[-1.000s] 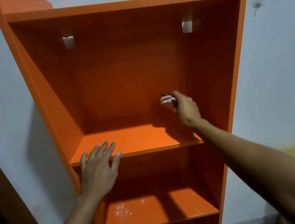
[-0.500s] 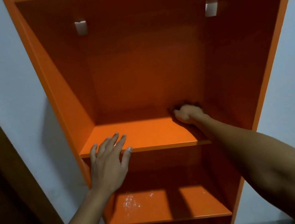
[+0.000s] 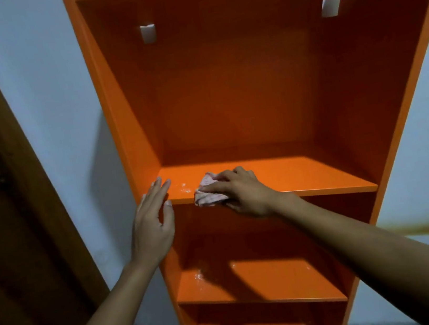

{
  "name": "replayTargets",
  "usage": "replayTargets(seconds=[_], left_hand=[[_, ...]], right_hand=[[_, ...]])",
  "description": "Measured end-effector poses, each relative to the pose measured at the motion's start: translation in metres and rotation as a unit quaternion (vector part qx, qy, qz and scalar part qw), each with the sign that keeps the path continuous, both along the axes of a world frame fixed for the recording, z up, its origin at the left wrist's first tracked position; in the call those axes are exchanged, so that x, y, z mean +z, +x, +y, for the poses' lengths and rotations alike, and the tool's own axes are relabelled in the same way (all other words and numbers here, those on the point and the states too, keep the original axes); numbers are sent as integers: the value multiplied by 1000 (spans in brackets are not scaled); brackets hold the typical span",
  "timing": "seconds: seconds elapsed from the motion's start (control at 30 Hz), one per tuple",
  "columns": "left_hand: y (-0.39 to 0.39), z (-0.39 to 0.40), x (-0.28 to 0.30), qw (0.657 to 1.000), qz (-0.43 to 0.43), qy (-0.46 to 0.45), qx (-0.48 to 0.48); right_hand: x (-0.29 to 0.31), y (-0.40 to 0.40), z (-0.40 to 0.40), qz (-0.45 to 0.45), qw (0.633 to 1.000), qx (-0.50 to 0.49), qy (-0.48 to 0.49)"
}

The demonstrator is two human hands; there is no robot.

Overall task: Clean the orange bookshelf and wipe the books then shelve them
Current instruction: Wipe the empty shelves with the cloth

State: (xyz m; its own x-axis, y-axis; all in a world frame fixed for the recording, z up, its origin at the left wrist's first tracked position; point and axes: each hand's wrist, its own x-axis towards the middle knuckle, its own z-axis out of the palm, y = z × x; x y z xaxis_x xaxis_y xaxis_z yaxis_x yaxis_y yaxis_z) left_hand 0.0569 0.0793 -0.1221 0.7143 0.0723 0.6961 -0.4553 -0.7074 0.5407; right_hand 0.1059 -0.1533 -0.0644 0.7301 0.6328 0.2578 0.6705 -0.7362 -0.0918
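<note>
The orange bookshelf (image 3: 239, 90) fills the view, its shelves bare of books. My right hand (image 3: 242, 191) presses a pale pink-and-white cloth (image 3: 208, 193) flat on the front left part of the upper shelf board (image 3: 306, 177), the cloth hanging slightly over the front edge. My left hand (image 3: 155, 220) rests open, fingers apart, on the shelf's front left corner just left of the cloth. White specks lie on the board between the two hands. No books are in view.
A dark wooden door (image 3: 3, 219) stands to the left of the bookshelf. A pale wall (image 3: 56, 102) lies behind. Lower shelf boards (image 3: 266, 281) show white specks. Two white brackets (image 3: 148, 32) are fixed high on the back panel. A yellow strip (image 3: 423, 228) is at right.
My right hand has swept the cloth from the back right corner of the shelf to the front left edge. My left hand stays on the front left corner. The view shifted left and down.
</note>
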Motion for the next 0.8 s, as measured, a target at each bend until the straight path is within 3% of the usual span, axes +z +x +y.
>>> replayTargets(seconds=[0.1, 0.17, 0.23, 0.27, 0.4, 0.47, 0.53, 0.67, 0.8], left_hand=[[-6, 5, -7, 998, -28, 29, 41], [-10, 7, -13, 996, -42, 41, 60], [-13, 9, -15, 998, -19, 28, 60], [-14, 10, -16, 998, -3, 22, 56], [-15, 16, -19, 997, 24, 35, 57], [-16, 19, -19, 996, 34, 46, 64], [-16, 20, -19, 995, 43, 54, 70], [-18, 21, -17, 996, 51, 49, 61], [-18, 19, -17, 996, 59, 42, 54]], right_hand=[[-2, -10, 1, 16, 988, 112, 108], [10, -16, 7, 106, 954, 163, 227], [26, -15, 12, 211, 912, 164, 311], [35, -8, 12, 206, 911, 145, 327], [43, 60, -7, 8, 965, -55, 257], [34, 89, -18, 38, 958, -218, 181], [21, 110, -20, 121, 941, -298, 102], [21, 135, 7, 175, 958, -225, 22], [27, 140, 46, 217, 960, -177, 6]])
